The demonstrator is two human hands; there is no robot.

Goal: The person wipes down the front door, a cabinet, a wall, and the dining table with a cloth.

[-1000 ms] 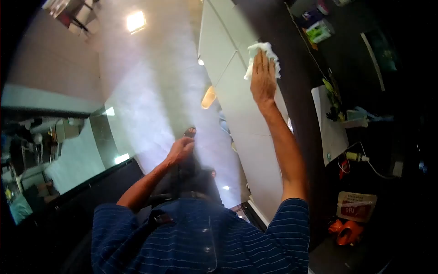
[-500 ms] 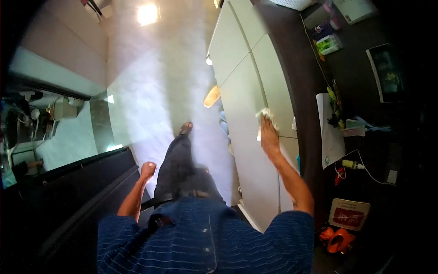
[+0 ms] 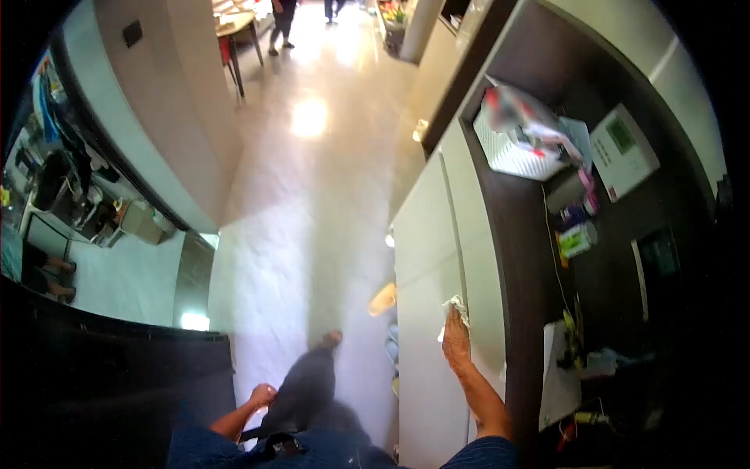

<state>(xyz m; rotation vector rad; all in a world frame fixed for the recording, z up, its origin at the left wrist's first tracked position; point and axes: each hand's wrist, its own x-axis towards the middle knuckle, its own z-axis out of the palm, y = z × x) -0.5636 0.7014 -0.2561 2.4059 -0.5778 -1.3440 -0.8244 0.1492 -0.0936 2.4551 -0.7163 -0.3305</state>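
My right hand [image 3: 456, 344] presses a crumpled white cloth [image 3: 455, 306] flat against the pale front of a cabinet [image 3: 426, 266], beside the long dark groove between its panels. The fingers lie together over the cloth, which pokes out past their tips. At the lower left, my left hand [image 3: 264, 395] hangs by my thigh with its fingers curled closed. What those fingers hold, if anything, is hidden.
Along the cabinet's foot lie a yellow slipper [image 3: 383, 299] and bluish footwear [image 3: 392, 344]. A dark shelf on the right carries a white basket [image 3: 508, 144] and papers. Ahead are a table [image 3: 234, 23] and a person's legs [image 3: 283, 27]. A doorway opens at left.
My view has tilted up, bringing the far room into sight. My right hand stays on the cabinet front with the cloth, slightly farther from the cross seam. The left hand remains closed.
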